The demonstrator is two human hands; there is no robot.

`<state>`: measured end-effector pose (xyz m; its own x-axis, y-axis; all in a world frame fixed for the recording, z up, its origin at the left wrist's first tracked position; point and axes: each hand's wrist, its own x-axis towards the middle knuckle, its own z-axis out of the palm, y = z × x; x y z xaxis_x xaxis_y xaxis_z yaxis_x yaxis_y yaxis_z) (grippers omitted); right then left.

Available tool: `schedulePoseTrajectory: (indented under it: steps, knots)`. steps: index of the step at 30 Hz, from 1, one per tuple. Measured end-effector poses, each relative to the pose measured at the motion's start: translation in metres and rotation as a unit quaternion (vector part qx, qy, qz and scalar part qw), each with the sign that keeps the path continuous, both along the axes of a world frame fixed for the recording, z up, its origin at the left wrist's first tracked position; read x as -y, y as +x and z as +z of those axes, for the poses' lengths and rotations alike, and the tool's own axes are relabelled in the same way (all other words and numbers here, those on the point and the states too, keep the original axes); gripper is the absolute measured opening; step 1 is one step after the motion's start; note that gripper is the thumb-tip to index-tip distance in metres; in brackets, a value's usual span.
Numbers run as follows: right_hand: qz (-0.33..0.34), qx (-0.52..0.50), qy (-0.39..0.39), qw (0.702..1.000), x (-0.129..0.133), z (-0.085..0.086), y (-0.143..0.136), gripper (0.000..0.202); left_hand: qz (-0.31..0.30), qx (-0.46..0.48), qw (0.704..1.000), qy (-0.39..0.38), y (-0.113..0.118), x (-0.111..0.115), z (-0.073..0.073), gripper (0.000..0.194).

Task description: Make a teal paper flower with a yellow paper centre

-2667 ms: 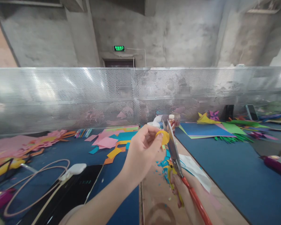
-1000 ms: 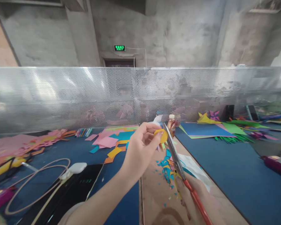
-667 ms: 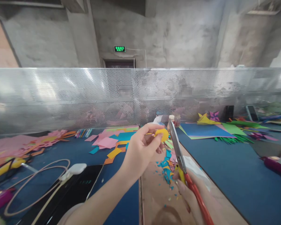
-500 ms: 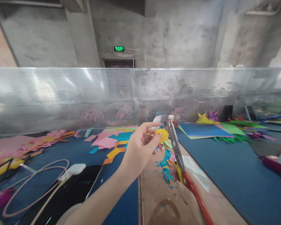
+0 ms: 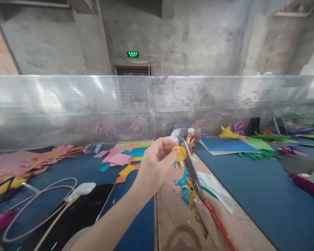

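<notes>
Between thumb and fingers, my left hand [image 5: 159, 160] pinches a small round piece of yellow paper [image 5: 179, 153]. My right hand [image 5: 206, 212] grips a pair of scissors [image 5: 193, 170] with red handles and grey metal blades pointing up and away. The blades stand close beside the right edge of the yellow paper; whether they touch it I cannot tell. Part of the right hand is hidden behind the red handle. Beneath the hands, blue and other coloured paper scraps [image 5: 183, 190] lie on a brown board [image 5: 170, 216].
At left are a black phone [image 5: 94, 202] with a white plug and cable, and coloured paper pieces [image 5: 120, 159]. A small bottle [image 5: 191, 139] stands ahead. Blue sheets [image 5: 232, 144] and green sticks [image 5: 261, 154] lie right. A perforated metal screen [image 5: 120, 108] crosses behind.
The scissors have shifted left and slightly down, nearer the yellow paper, and their blades look closer together. The left hand has barely moved with the paper.
</notes>
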<state>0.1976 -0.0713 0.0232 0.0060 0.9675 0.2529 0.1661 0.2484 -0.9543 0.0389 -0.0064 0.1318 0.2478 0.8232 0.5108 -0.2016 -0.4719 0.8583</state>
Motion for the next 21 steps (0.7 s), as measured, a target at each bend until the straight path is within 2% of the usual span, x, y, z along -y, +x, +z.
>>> schedulePoseTrajectory:
  steps: [5,9,16,21]
  knots:
    - [-0.025,0.011,-0.058,0.998,-0.039,-0.005,0.0,0.041,-0.007,0.0,1.0,0.004,0.0,0.001,-0.001,0.006]
    - [-0.035,0.01,-0.055,0.998,-0.065,-0.011,-0.004,0.035,-0.005,-0.006,1.0,0.006,0.001,0.003,-0.003,0.005]
    - [-0.036,-0.003,-0.045,0.998,-0.067,-0.025,0.003,0.025,0.007,-0.013,1.0,0.024,0.001,0.004,-0.004,0.003]
    - [-0.033,-0.01,-0.043,0.999,-0.069,-0.024,0.0,0.025,0.003,-0.009,1.0,0.023,0.001,0.004,-0.005,0.003]
